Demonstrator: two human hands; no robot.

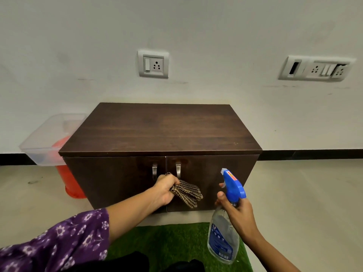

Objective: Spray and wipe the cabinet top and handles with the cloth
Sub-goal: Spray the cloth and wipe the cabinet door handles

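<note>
The left forearm comes in from the lower left, bare below a purple flowered sleeve (59, 238), and rises toward the front of the cabinet (161, 130). The left hand (166, 190) is closed in a fist, knuckles up, its fingers curled tight around a bunched checked cloth (187, 195). Most of the cloth spills out of the fist to the right and hangs in folds in front of the right door. The left handle (154, 171) ends just above this fist and the right handle (178, 170) just above the cloth. Whether the cloth touches either handle cannot be told. The cabinet's dark wooden top lies well above and beyond the grip.

The right forearm comes up from the lower right. The right hand (237, 213) wraps the neck of the spray bottle (224, 238), thumb on the near side and a fingertip showing in front of the trigger. Above the grip, the blue spray head points up and left toward the right door. Below the grip, the clear bottle body hangs tilted over a green mat (176, 242).

Far left of the cloth hand, a clear plastic tub (49, 138) sits on a red bucket (68, 183) beside the cabinet.
</note>
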